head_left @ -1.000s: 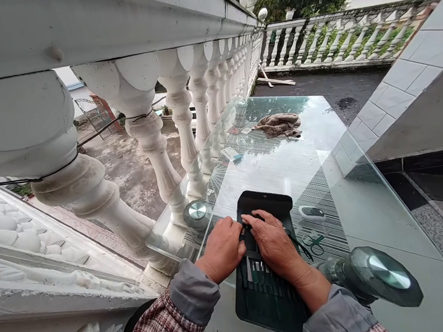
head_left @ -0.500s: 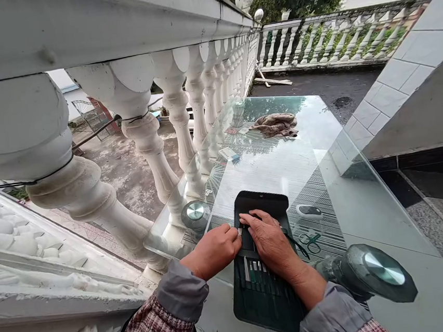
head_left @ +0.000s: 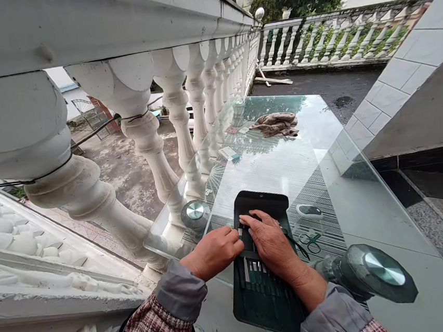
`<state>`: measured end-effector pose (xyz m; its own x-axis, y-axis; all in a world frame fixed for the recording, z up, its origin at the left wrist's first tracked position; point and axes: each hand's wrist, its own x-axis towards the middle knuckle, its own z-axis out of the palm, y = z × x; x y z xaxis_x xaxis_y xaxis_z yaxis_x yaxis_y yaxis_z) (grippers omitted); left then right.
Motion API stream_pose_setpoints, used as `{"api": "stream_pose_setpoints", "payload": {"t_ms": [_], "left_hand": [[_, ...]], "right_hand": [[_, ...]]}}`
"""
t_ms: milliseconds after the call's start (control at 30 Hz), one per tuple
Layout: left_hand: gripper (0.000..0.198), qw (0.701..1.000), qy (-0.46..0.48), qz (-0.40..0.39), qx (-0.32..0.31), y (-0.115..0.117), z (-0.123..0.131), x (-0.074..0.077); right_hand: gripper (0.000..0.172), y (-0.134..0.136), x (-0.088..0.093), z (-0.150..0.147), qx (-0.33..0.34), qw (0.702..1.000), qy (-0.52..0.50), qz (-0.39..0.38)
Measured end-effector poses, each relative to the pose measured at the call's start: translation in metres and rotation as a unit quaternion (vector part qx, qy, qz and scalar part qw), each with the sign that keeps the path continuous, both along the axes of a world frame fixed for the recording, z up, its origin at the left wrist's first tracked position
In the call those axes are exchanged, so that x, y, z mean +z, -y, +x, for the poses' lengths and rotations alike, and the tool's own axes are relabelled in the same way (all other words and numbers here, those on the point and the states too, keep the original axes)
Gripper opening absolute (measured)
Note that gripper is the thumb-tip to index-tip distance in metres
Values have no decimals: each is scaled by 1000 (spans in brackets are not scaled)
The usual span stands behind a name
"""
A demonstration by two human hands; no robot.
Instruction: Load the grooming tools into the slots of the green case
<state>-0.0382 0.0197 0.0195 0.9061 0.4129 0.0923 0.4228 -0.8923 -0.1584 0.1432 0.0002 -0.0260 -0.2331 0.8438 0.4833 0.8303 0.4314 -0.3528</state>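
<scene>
A black tool case (head_left: pixel 269 315) lies unfolded on a glass table, its flap at the far end. Slim metal tools (head_left: pixel 255 270) sit side by side in its lower slots. At the case's left edge is my left hand (head_left: pixel 218 250), fingers curled in and closed beside a small pale metal end (head_left: pixel 240 231); what they pinch is hidden. My right hand (head_left: pixel 271 242) lies across the upper part of the case, bent fingers gripping it near that metal end. It covers part of the tools, and its thumb is hard to make out.
Right of the case are a computer mouse (head_left: pixel 309 211) and green-handled scissors (head_left: pixel 309 242). A crumpled brown cloth (head_left: pixel 274 124) rests farther back on the glass table (head_left: pixel 261 167). Round-capped table legs (head_left: pixel 380 273) show near the front. A white balustrade (head_left: pixel 180 118) runs along the left.
My left hand has shifted very slightly at the case's left edge. My right hand and the case look the same.
</scene>
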Motion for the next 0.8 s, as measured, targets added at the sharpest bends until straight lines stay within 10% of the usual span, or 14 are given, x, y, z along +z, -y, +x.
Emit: {"api": "stream_pose_setpoints", "payload": {"t_ms": [433, 800], "left_hand": [[9, 953, 50, -139, 265, 20, 6, 8], [9, 951, 50, -180, 248, 62, 8, 9]], "right_hand": [[38, 12, 0, -3, 12, 1000, -20, 3], [36, 45, 4, 9, 71, 997, -24, 10]]}}
